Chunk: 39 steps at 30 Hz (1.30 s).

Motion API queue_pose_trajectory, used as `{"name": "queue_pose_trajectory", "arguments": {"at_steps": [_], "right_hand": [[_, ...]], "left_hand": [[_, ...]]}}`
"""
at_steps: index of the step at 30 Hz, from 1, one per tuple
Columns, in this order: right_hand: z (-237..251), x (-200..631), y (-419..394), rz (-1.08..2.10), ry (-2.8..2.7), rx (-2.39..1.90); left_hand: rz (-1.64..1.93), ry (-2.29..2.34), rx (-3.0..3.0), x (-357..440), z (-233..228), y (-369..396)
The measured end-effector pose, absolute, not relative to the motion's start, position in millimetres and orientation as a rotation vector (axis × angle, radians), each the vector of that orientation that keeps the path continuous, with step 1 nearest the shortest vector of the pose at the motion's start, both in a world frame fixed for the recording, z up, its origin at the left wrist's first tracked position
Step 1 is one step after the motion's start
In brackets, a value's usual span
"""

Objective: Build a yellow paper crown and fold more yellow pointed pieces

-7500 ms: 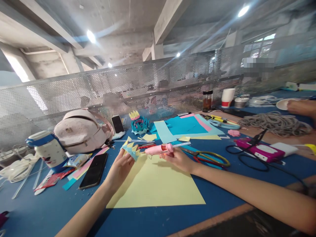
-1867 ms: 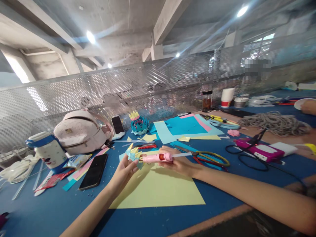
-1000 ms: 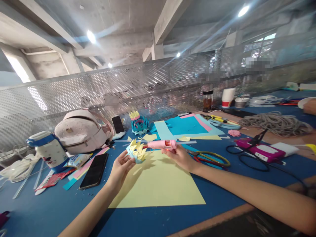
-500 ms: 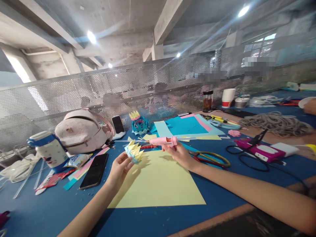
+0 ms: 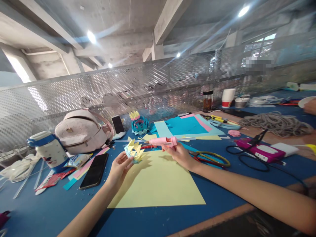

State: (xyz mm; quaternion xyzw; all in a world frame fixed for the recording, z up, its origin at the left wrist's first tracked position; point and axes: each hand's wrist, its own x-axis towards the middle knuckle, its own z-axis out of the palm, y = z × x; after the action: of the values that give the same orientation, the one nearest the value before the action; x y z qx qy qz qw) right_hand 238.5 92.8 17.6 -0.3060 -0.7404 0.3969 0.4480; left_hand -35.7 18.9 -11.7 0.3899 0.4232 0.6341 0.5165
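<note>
My left hand (image 5: 122, 166) pinches a small paper crown (image 5: 134, 152) with yellow points and a light blue band, held above the table. In my right hand (image 5: 179, 155) is a pink glue gun (image 5: 163, 141), its nozzle pointing left toward the crown without visibly touching it. A clear glue stick sticks out of the gun's back end. Beneath both hands lies a large yellow sheet of paper (image 5: 163, 184). Scissors (image 5: 212, 158) with yellow and red handles rest beside my right wrist. Farther back stands a blue layered paper piece (image 5: 140, 125) with a yellow crown shape on top.
On the left are a black phone (image 5: 95, 171), a blue-and-white bottle (image 5: 50, 151) and a pale backpack (image 5: 80, 131). Blue paper sheets (image 5: 186, 126) lie behind. To the right are a purple device (image 5: 261, 149) with a black cable and a coil of grey rope (image 5: 276, 123).
The paper crown has turned in my left hand, so its inside now shows more. My right hand and the glue gun look nearly still.
</note>
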Motion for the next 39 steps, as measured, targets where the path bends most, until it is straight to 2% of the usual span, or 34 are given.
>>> {"name": "queue_pose_trajectory", "arguments": {"at_steps": [26, 39], "right_hand": [[14, 239, 95, 0.998, -1.830, -0.764], [12, 238, 97, 0.994, -1.830, -0.763]], "left_hand": [[1.712, 0.988, 0.923, -28, 4, 9], [1.599, 1.084, 1.004, -40, -13, 18]]}}
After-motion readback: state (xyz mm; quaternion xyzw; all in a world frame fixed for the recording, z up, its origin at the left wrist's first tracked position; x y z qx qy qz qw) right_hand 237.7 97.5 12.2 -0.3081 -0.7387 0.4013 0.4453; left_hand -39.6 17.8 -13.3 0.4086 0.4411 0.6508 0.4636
